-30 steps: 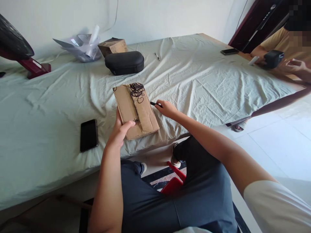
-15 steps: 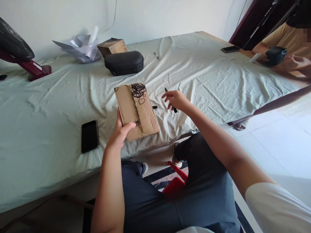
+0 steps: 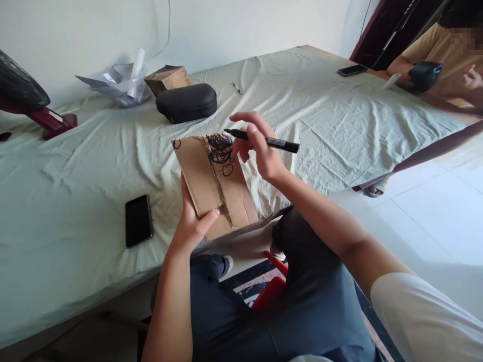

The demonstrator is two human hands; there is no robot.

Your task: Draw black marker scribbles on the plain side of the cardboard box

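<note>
Checking the cardboard box (image 3: pixel 237 193) first: it lies at the table's (image 3: pixel 68 211) near edge, ahead of the seated person. Its top bears a dense black scribble (image 3: pixel 220 149) at the far right, two small drawn loops below that, and another loop at the far-left corner; none reads as a word. The black marker (image 3: pixel 281 144) carries small pale print on its barrel, too small to read.

The left hand (image 3: pixel 190 226) grips the box's left side, thumb flat on top. The right hand (image 3: pixel 263 153) holds the marker between thumb and fingers, its tip just above the box's far-right corner; contact cannot be confirmed.

Compared with half a second earlier, the right hand has moved from the cloth right of the box to above the scribble. The short black piece seen there is now out of sight. The box sits nearer the person, its near edge reaching the table's border.

A smartphone (image 3: pixel 139 221) lies left of the box, well apart. Beyond its far edge, the black zip case (image 3: pixel 186 103) is near. Rumpled cloth to the right offers wide open room.
</note>
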